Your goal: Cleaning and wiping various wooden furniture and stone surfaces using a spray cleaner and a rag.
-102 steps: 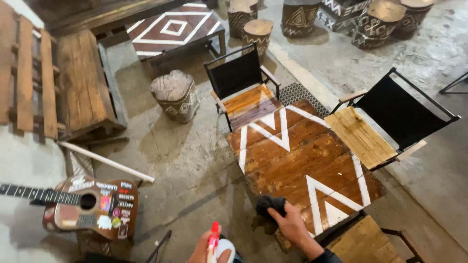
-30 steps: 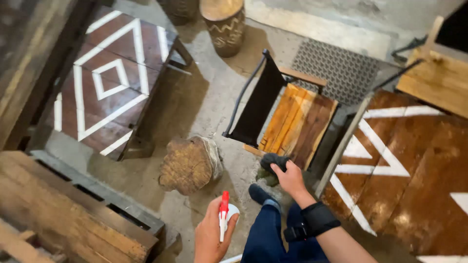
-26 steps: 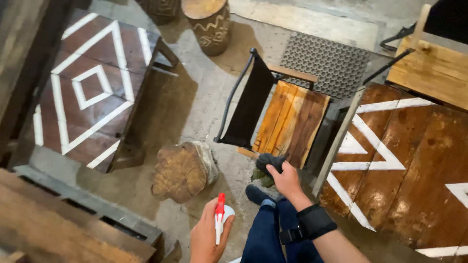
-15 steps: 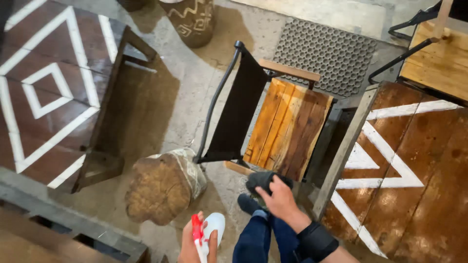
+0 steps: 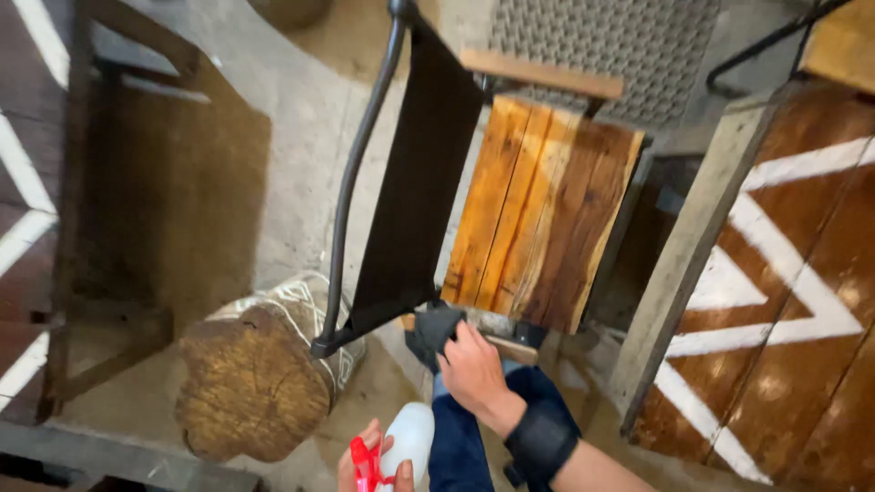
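Inspecting from left to right, findings as follows.

Left table (image 5: 36, 228): dark wood with white painted lines, at the frame's left edge, well apart from both hands.

Stump stool (image 5: 251, 374): carved log with a white pattern on its side, standing on the concrete floor (image 5: 301, 164) just beside the chair's back leg.

Left hand (image 5: 369, 460): low in frame, fingers wrapped around a white spray bottle (image 5: 410, 437) with a red trigger (image 5: 365, 456); nozzle points away from the seat.

Chair (image 5: 456, 191): black fabric back on a metal frame, plank seat (image 5: 538, 214) in orange-brown wood, one armrest across the top.

Right hand (image 5: 474, 364): closed on a dark cloth (image 5: 433, 330), wrist in a black brace (image 5: 542, 437); cloth is bunched at the fingertips and touches the near edge of the seat.

Grip relation: seat planks lie directly ahead of and above the cloth, within easy reach; bottle is below and left of it, apart.

Step advice: in my judgement, wipe along the grain of the planks, flatten the cloth for full contact, and keep the bottle upright and clear of the fabric back.

Right table (image 5: 784, 301): brown top with white zigzag, just beside the chair.
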